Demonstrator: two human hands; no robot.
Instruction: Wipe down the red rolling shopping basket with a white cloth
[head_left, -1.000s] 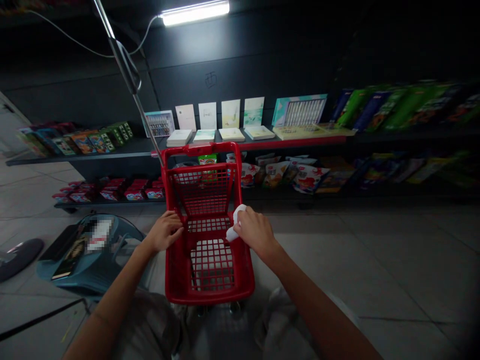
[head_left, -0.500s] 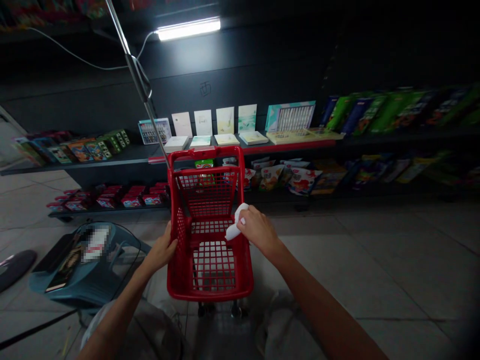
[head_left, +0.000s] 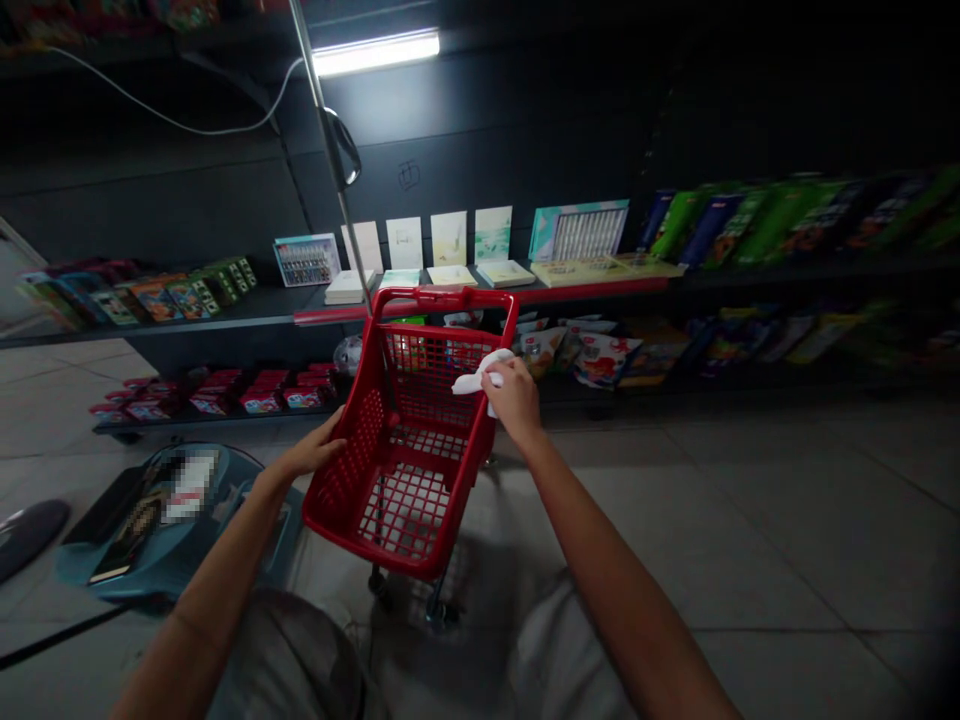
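A small red plastic shopping cart (head_left: 412, 562) with grid sides stands in front of me, turned at an angle, its handle end toward the shelves. My left hand (head_left: 319, 448) grips the cart's left rim, the fingers partly hidden over its edge. On the opposite side, my right hand (head_left: 516, 400) is closed around a crumpled white cloth (head_left: 471, 383) and presses it to the right rim, below the handle. A tall metal pole (head_left: 330, 150) rises beside the cart's handle.
Behind the cart, a dark shelf (head_left: 262, 307) carries books, boxes and snack bags. A blue stool (head_left: 240, 480) with dark flat items on it stands at left. A lit tube lamp (head_left: 375, 52) hangs above. Tiled floor (head_left: 675, 520) lies at right.
The cart has turned, its near end swinging left and its handle end shifting right, with the pole moving too. My right hand has moved up the rim with the cloth; my left moved slightly left.
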